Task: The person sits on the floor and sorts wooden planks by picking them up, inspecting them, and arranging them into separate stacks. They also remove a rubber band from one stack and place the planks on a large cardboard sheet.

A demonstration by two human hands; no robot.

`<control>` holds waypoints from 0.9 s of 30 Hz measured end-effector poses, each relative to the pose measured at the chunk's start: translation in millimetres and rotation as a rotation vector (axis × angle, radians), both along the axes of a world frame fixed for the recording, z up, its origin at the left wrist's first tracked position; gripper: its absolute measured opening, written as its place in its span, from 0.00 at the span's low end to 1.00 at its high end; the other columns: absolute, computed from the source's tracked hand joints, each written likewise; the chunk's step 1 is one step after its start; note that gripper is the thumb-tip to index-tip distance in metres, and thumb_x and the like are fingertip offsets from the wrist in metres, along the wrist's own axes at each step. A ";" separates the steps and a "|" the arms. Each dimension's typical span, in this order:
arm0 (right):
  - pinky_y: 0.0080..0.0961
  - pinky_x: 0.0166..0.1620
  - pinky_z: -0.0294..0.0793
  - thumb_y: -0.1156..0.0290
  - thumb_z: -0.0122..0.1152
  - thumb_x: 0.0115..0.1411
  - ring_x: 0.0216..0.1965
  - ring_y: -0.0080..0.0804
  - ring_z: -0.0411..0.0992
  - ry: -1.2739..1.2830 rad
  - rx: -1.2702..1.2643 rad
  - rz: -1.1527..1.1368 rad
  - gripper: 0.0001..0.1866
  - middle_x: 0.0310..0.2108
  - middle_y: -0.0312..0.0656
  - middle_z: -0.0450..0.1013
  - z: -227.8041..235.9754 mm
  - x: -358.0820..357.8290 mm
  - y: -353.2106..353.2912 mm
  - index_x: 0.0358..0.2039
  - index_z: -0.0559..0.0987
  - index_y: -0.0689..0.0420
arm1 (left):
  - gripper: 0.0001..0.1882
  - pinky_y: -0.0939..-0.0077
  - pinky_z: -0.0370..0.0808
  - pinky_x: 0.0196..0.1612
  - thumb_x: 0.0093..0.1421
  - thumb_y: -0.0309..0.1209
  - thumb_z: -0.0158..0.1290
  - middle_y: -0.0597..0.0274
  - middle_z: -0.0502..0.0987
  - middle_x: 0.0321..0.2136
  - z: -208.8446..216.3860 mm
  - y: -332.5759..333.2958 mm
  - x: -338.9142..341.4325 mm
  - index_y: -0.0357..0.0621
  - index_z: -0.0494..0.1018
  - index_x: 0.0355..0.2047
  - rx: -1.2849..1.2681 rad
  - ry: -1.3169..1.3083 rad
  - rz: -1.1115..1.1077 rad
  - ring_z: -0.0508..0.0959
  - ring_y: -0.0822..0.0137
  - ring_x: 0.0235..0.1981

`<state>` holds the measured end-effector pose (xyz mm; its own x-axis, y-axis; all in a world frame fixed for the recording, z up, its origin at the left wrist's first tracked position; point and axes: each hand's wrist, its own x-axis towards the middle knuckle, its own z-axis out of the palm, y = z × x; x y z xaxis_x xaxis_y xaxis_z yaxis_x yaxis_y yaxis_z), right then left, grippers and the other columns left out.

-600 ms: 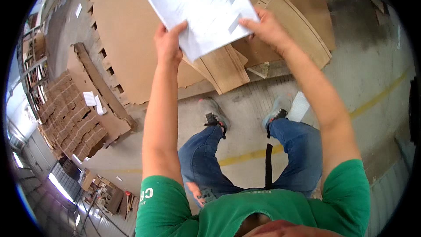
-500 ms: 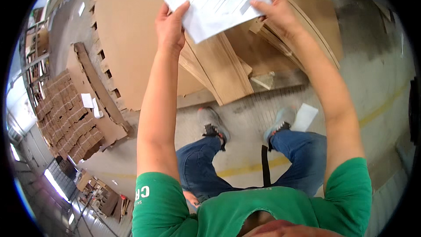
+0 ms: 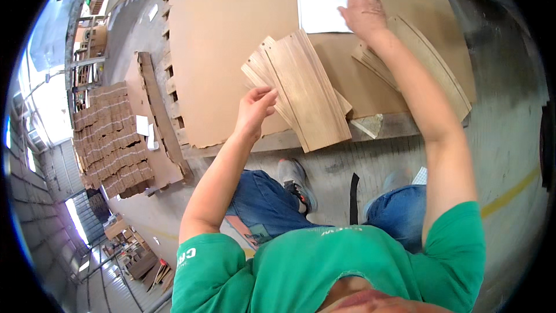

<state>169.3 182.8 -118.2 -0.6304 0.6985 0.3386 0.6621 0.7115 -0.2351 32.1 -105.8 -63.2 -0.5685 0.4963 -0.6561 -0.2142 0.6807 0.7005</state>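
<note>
A blank-looking white sheet of paper (image 3: 324, 1) lies on the brown cardboard sheet (image 3: 226, 29), with its top running out of view. My right hand (image 3: 365, 14) rests over the paper's right edge, fingers stretched out. Below the paper, several flat wooden boards (image 3: 310, 95) lie in a skewed stack. My left hand (image 3: 258, 110) hovers at that stack's left edge, fingers loosely bent and nothing visible in them; whether it touches a board I cannot tell. More wooden boards (image 3: 431, 61) lie to the right, partly hidden behind my right forearm.
A wooden pallet (image 3: 272, 143) shows beneath the cardboard's near edge. Left on the floor stands a stack of folded brown cardboard (image 3: 113, 139) beside a long cardboard piece (image 3: 153, 101) with white papers. A small pale wedge-shaped piece (image 3: 369, 125) lies at the pallet's near edge.
The sheet has come down from both hands onto the cardboard. My left hand has let go and moved down toward the boards; my right hand has opened over the paper.
</note>
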 end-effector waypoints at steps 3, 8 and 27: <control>0.40 0.46 0.69 0.55 0.50 0.59 0.43 0.50 0.68 -0.256 -0.607 0.479 0.27 0.39 0.52 0.71 31.8 16.8 -70.0 0.50 0.66 0.64 | 0.34 0.68 0.73 0.40 0.56 0.46 0.54 0.60 0.67 0.38 -26.0 -41.3 15.3 0.35 0.57 0.54 -0.248 -0.052 0.117 0.72 0.67 0.35; 0.40 0.49 0.68 0.50 0.47 0.60 0.45 0.46 0.69 -0.373 -0.737 0.506 0.29 0.38 0.53 0.72 -27.9 37.7 -124.1 0.51 0.66 0.63 | 0.40 0.59 0.68 0.48 0.57 0.55 0.47 0.55 0.65 0.46 -50.5 -38.8 47.4 0.39 0.50 0.58 -0.272 -0.324 -0.019 0.70 0.61 0.44; 0.31 0.44 0.70 0.36 0.48 0.51 0.39 0.43 0.73 -0.125 -1.261 0.435 0.42 0.38 0.57 0.73 -13.9 -25.3 -100.1 0.41 0.75 0.70 | 0.39 0.60 0.64 0.55 0.57 0.53 0.47 0.48 0.64 0.52 -20.8 -15.6 36.2 0.33 0.54 0.57 0.009 -0.477 0.271 0.67 0.55 0.52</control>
<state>144.0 82.7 -132.1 -0.8592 0.2249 -0.4596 0.5036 0.2123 -0.8375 68.3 -121.4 -84.0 -0.3171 0.3801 -0.8689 -0.6763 0.5517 0.4882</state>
